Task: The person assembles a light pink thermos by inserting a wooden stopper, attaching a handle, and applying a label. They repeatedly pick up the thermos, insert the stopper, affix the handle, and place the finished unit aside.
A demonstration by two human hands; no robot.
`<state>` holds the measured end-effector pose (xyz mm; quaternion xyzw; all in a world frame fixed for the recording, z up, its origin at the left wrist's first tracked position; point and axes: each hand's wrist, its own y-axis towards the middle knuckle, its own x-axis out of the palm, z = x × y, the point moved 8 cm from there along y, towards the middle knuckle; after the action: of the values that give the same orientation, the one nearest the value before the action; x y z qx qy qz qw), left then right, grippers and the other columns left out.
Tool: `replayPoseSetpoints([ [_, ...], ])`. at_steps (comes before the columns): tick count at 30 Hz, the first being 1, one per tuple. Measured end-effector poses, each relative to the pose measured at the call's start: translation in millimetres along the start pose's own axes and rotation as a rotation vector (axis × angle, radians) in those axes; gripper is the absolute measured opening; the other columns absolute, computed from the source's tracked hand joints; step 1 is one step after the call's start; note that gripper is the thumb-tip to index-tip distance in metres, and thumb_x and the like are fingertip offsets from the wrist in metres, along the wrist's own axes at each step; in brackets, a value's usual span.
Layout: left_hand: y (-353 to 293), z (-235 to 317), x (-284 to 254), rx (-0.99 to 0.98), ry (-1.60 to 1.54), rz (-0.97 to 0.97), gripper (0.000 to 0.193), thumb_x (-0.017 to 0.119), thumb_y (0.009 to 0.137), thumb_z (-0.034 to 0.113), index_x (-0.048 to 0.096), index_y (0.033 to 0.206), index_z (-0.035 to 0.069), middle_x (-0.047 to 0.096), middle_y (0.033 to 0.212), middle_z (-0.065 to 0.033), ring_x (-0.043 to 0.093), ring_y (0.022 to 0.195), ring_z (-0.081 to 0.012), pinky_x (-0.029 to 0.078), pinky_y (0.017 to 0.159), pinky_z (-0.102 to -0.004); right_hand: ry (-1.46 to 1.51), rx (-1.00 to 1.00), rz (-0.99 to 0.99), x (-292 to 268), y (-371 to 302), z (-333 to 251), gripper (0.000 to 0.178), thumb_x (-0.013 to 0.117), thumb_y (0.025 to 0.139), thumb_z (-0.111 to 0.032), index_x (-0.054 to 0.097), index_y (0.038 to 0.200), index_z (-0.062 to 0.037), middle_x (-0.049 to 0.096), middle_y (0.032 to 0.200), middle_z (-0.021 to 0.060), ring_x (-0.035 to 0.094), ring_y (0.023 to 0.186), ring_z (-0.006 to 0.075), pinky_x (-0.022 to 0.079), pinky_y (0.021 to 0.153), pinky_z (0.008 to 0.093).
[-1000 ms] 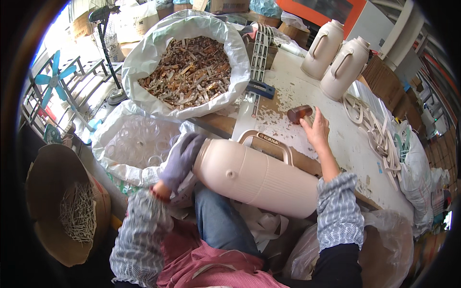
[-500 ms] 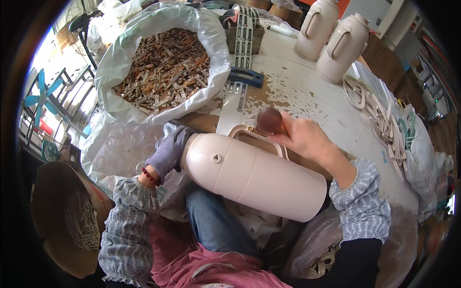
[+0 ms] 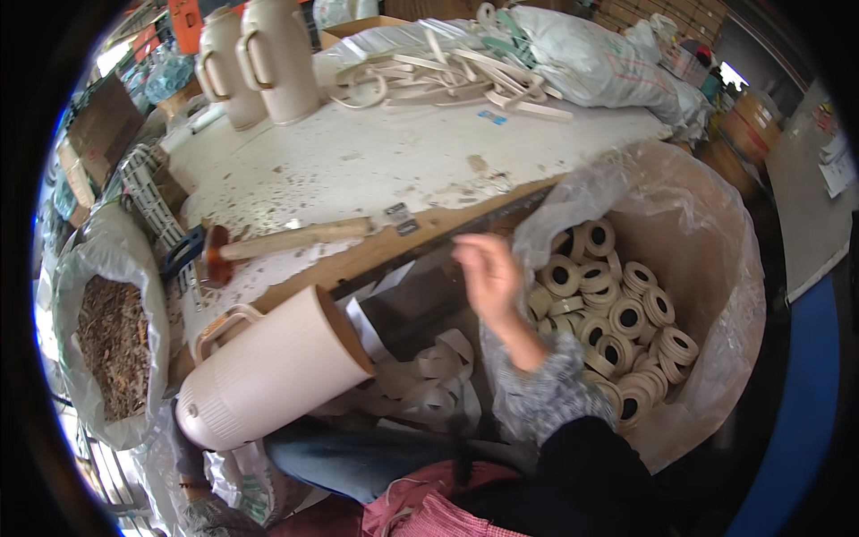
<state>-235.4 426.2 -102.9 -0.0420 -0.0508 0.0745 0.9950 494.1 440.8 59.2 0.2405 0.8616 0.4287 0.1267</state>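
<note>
A pale pink thermos flask casing (image 3: 273, 376) lies tilted across my lap, its wide bottom end turned right and its handle (image 3: 224, 324) facing the table. At the narrow end, my gloved left hand (image 3: 185, 445) grips the casing, with most of the fingers hidden behind it. My bare right hand (image 3: 490, 282) is in the air beside the bag of rings, slightly blurred, fingers loosely apart and holding nothing. A mallet (image 3: 295, 240) with a wooden handle and reddish-brown head rests on the table edge. Many cream ring-shaped parts (image 3: 617, 309) fill the clear plastic bag (image 3: 716, 340) at right.
Two pale flasks (image 3: 279, 67) stand at the back left of the worn white table (image 3: 403, 148). Cream strap-like handles (image 3: 447, 76) are heaped beside a stuffed white sack (image 3: 582, 54). A bag of brownish scraps (image 3: 112, 345) stands at left, near a blue tool (image 3: 183, 252).
My right hand has let go of the mallet and moved right toward the bag of rings. The view has swung right. My left hand still holds the casing, its bottom end now showing.
</note>
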Motion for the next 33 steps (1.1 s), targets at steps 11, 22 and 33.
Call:
replayPoseSetpoints([
  [11,-76,31,8,0.012,-0.053,0.257,0.05,0.045,0.101,0.034,0.043,0.14,0.002,0.052,0.136,-0.0111,0.049,0.124,-0.0242,0.037,0.107,-0.037,-1.2,1.26,-0.909,-380,-286,167,0.052,0.072,0.08,-0.033,0.057,0.12,-0.0022,0.064,0.096,0.0235,0.062,0.089,0.0366,0.052,0.077,0.0508],
  [22,-136,21,84,0.006,-0.409,0.182,0.048,0.043,0.101,0.032,0.043,0.139,0.002,0.056,0.132,-0.0115,0.052,0.121,-0.027,0.039,0.105,-0.0403,-0.401,0.439,-0.641,-159,-43,10,0.045,0.071,0.078,-0.006,0.062,0.122,-0.004,0.066,0.104,0.0171,0.065,0.09,0.025,0.048,0.077,0.0308],
  [33,-353,56,-9,0.074,-0.043,0.939,0.042,0.042,0.098,0.047,0.059,0.111,0.011,0.063,0.075,-0.0063,0.058,0.05,-0.0171,0.041,0.037,-0.0263,0.868,0.354,-1.994,134,-303,-182,0.052,0.064,0.092,-0.024,0.044,0.136,-0.0076,0.05,0.127,0.0118,0.05,0.116,0.0251,0.039,0.102,0.0381],
])
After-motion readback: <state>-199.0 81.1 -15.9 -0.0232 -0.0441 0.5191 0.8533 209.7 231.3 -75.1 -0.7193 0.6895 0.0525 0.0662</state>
